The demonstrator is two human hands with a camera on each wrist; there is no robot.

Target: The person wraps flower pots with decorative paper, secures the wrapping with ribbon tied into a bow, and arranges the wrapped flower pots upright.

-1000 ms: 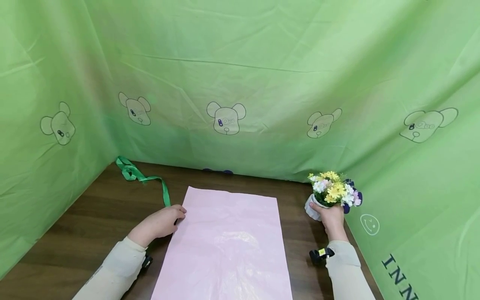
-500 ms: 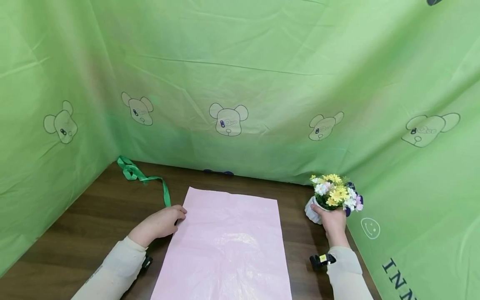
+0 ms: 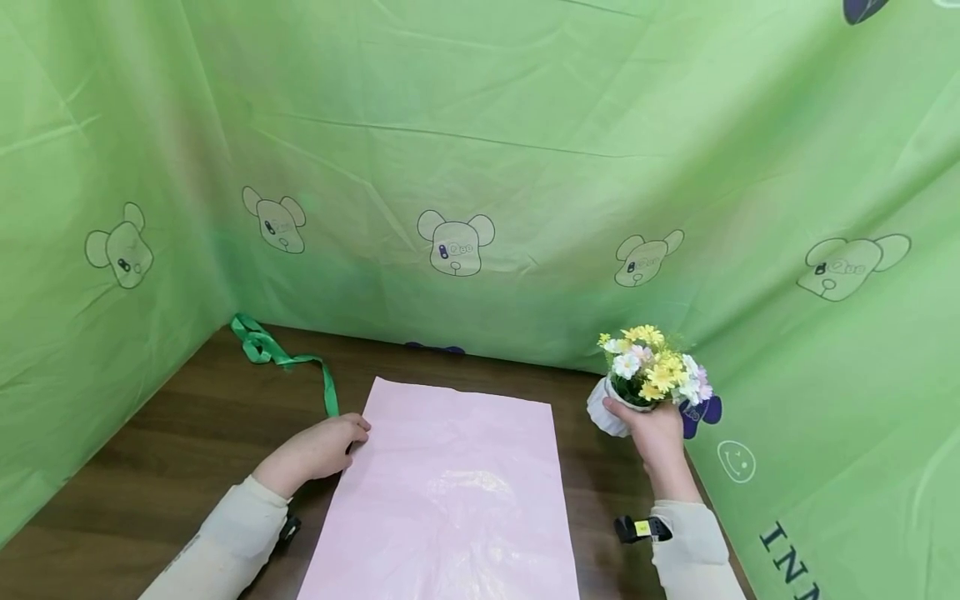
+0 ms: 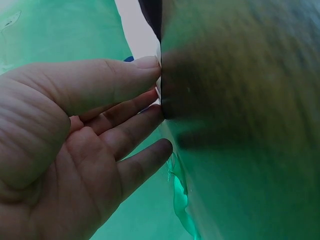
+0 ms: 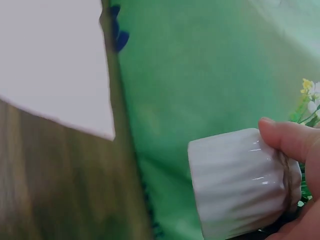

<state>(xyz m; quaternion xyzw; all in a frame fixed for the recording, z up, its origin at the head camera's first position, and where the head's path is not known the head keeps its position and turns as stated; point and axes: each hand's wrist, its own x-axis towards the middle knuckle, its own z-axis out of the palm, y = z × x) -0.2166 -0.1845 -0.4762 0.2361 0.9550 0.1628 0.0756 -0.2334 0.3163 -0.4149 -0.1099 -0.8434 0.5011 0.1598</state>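
A pink sheet of paper (image 3: 457, 475) lies flat on the wooden table in the head view. At its left edge is my left hand (image 3: 318, 450); the left wrist view shows thumb and fingertips, fairly straight, touching along that edge. To the right of the sheet, my right hand (image 3: 656, 433) grips a white ribbed flowerpot (image 3: 606, 408) near its rim. Yellow, white and pink flowers (image 3: 656, 367) fill the pot. In the right wrist view the pot (image 5: 240, 180) is tilted, with the thumb over its rim and the other fingers partly hidden.
A green ribbon (image 3: 262, 346) lies loosely at the back left, its tail ending by my left hand. Green cloth (image 3: 465, 167) with printed bear heads walls off the back and both sides. Dark wooden tabletop (image 3: 187, 433) shows around the sheet.
My right hand has moved the flowerpot a little to the left and up in the head view. The left hand, the paper and the ribbon have stayed in place.
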